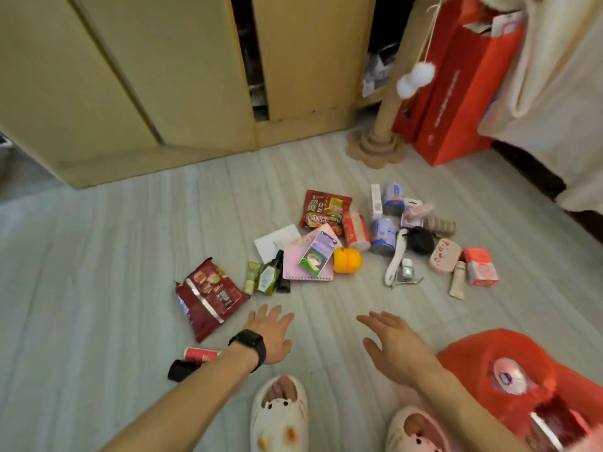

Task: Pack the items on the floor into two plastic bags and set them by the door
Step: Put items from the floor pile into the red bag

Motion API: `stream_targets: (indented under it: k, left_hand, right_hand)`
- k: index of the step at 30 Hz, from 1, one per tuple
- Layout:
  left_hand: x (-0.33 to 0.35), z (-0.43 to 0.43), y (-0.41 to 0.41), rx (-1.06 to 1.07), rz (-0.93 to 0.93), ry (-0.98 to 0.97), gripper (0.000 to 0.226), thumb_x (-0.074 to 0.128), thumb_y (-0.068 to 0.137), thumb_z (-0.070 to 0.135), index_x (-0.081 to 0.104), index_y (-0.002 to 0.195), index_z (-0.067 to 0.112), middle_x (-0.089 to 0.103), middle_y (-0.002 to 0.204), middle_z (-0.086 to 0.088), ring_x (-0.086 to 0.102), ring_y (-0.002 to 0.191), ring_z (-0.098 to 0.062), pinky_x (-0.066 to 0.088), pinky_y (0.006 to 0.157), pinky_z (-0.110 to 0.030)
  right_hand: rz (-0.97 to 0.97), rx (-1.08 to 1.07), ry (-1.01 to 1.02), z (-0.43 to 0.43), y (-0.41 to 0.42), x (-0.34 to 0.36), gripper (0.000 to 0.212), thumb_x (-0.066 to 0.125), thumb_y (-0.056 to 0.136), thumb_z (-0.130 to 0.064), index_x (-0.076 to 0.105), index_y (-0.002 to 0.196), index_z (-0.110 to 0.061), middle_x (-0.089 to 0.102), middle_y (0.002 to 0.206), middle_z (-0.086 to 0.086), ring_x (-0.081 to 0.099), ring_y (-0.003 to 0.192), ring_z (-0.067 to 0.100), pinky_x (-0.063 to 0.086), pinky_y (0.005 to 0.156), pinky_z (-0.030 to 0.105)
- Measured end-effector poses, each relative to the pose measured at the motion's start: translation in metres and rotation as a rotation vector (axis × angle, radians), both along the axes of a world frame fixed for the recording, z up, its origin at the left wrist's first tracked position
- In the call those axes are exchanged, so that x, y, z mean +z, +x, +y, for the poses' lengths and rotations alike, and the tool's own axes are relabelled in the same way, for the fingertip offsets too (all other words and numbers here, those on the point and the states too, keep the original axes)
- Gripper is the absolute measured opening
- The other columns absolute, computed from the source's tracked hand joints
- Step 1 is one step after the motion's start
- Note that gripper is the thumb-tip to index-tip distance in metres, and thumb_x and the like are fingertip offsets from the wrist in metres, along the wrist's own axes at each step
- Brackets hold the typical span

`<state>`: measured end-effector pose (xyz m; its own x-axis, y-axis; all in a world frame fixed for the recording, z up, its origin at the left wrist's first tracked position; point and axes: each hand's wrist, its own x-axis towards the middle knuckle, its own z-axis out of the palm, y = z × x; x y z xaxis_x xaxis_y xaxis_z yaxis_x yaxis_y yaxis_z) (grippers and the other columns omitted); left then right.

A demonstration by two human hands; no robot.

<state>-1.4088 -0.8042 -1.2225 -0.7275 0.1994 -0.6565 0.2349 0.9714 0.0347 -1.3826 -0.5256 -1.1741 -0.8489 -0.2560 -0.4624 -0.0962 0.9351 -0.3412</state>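
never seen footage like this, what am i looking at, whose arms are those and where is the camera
There is no machine here: one camera is worn on a person's head and looks down, so the arms are that person's own. The left hand, with a black watch on its wrist, and the right hand are both open above the floor and hold nothing. Ahead lie a dark red snack bag, a noodle packet, a pink notebook, two cans and other small things. A red plastic bag sits by the right arm with something already inside.
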Motion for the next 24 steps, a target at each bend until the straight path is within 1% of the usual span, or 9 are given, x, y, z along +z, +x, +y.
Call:
stream_targets:
  k: [5,9,11,14,15,17,20,22,24]
  left_hand:
    - [-0.049,-0.004,0.0,0.027,-0.05,0.025,0.071,0.039,0.095,0.049,0.003,0.155,0.036,-0.008,0.163,-0.001,-0.003,0.148,-0.033,0.003,0.118,-0.053]
    - [-0.077,-0.011,0.008,0.004,-0.052,0.002,0.075,0.038,0.095,0.052,-0.011,0.151,0.043,-0.022,0.16,0.007,-0.009,0.148,-0.031,-0.001,0.115,-0.058]
    - [-0.076,-0.012,0.007,-0.032,-0.027,-0.004,0.075,0.039,0.094,0.052,-0.007,0.152,0.041,-0.016,0.162,0.005,-0.002,0.148,-0.031,0.003,0.116,-0.056]
    - [-0.059,-0.009,-0.016,-0.106,0.029,0.083,0.066,0.045,0.092,0.047,0.021,0.151,0.031,0.017,0.16,-0.003,0.023,0.143,-0.026,0.02,0.114,-0.046]
    - [-0.052,-0.005,-0.027,-0.14,0.103,0.139,0.061,0.048,0.091,0.045,0.03,0.148,0.028,0.027,0.155,-0.004,0.031,0.138,-0.025,0.028,0.11,-0.043]
    - [-0.038,0.007,-0.053,-0.196,0.288,0.241,0.057,0.053,0.088,0.044,0.041,0.141,0.024,0.034,0.148,-0.005,0.038,0.131,-0.026,0.037,0.103,-0.04]
    - [-0.029,0.033,-0.098,-0.189,0.464,0.294,0.066,0.061,0.083,0.046,0.04,0.142,0.024,0.026,0.153,-0.01,0.032,0.135,-0.031,0.038,0.104,-0.044]
    - [-0.03,0.052,-0.127,-0.158,0.48,0.206,0.078,0.061,0.083,0.054,0.026,0.15,0.031,0.01,0.16,-0.012,0.021,0.141,-0.037,0.031,0.11,-0.048]
    - [-0.035,0.065,-0.149,-0.128,0.439,0.099,0.087,0.06,0.082,0.063,0.015,0.152,0.04,0.001,0.161,-0.013,0.019,0.141,-0.04,0.03,0.11,-0.05]
  right_hand:
    - [-0.132,0.088,0.139,-0.013,-0.042,-0.05,0.066,0.047,0.097,-0.04,0.017,0.155,-0.032,0.011,0.164,0.006,0.018,0.148,0.027,0.029,0.116,0.038]
    - [0.116,0.101,0.195,-0.026,-0.11,-0.07,0.092,0.061,0.087,-0.039,0.001,0.156,-0.029,-0.004,0.164,0.012,0.012,0.147,0.033,0.025,0.117,0.045]
    - [0.199,0.141,0.211,-0.031,-0.143,-0.08,0.094,0.064,0.085,-0.038,0.003,0.156,-0.029,-0.001,0.164,0.013,0.013,0.148,0.035,0.024,0.116,0.049]
    - [0.171,0.129,0.245,-0.036,-0.169,-0.095,0.086,0.062,0.087,-0.033,0.009,0.154,-0.033,0.011,0.16,0.013,0.025,0.141,0.038,0.033,0.11,0.05]
    - [0.179,0.103,0.25,-0.038,-0.169,-0.1,0.082,0.061,0.087,-0.03,0.013,0.153,-0.032,0.017,0.156,0.015,0.034,0.134,0.04,0.04,0.103,0.05]
    - [0.208,0.033,0.239,-0.039,-0.158,-0.106,0.074,0.06,0.089,-0.029,0.019,0.151,-0.027,0.029,0.148,0.015,0.044,0.117,0.04,0.048,0.09,0.047]
    - [0.215,-0.035,0.198,-0.037,-0.115,-0.111,0.07,0.054,0.094,-0.035,0.017,0.153,-0.026,0.033,0.146,0.01,0.044,0.112,0.037,0.047,0.086,0.044]
    - [0.201,-0.067,0.187,-0.033,-0.078,-0.111,0.07,0.05,0.096,-0.041,0.013,0.155,-0.029,0.031,0.148,0.006,0.044,0.113,0.035,0.047,0.087,0.043]
    - [0.173,-0.113,0.156,-0.027,-0.041,-0.112,0.07,0.047,0.097,-0.046,0.009,0.155,-0.033,0.03,0.15,0.004,0.044,0.115,0.033,0.048,0.089,0.042]
